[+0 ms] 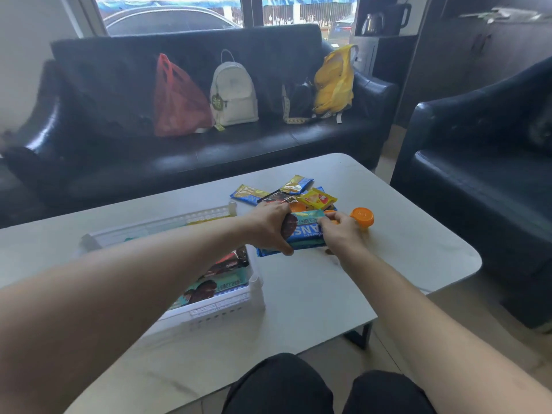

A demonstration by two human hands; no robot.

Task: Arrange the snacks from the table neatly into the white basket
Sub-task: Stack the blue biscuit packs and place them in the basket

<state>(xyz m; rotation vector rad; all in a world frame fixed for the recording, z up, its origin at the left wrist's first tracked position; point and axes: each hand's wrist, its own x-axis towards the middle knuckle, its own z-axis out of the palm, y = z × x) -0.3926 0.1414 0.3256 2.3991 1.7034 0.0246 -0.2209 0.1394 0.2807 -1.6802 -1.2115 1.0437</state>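
Observation:
Both my hands hold a stack of teal and blue cookie packs (306, 233) just above the table, right of the white basket (227, 309). My left hand (271, 227) grips the stack's left end. My right hand (340, 231) pinches its right end. The basket holds a teal cookie pack (209, 289) and a dark pack (230, 264). Behind my hands lies a pile of loose snacks: blue-and-yellow packets (248, 194), a yellow sachet (319, 199), a dark bar (276, 198). An orange jelly cup (362, 218) stands just right of my right hand.
The white table (328, 294) ends close on the right and front. A black sofa (209, 144) with a red bag, a white backpack and a yellow bag runs behind it. A black armchair (484, 174) stands at the right. My knees sit below the table edge.

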